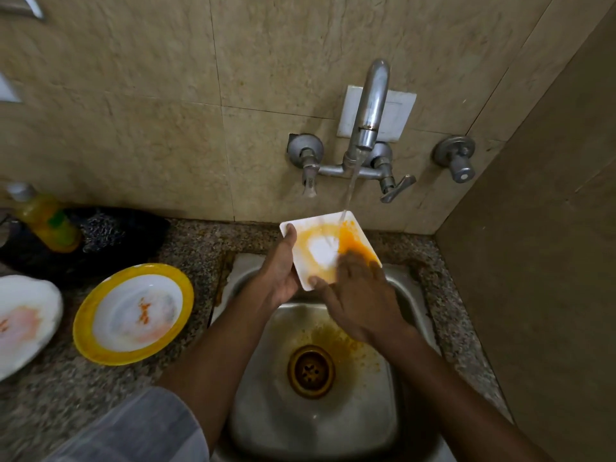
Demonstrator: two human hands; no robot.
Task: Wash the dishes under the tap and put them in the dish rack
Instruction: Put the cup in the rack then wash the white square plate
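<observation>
Around the steel sink (pixel 393 425) runs a speckled granite counter (pixel 456 328). Left of the sink on that counter sit a yellow-rimmed bowl (pixel 132 313) and a white plate (pixel 23 323), both stained, with a yellow soap bottle (pixel 46 218) behind them. Above the sink's back edge, a square white plate (pixel 328 250) smeared orange is under the running tap (pixel 370 108). The left hand (pixel 280 271) has its grip curled around the plate's left edge; the right hand (pixel 360 291) lies with spread fingers on its face.
</observation>
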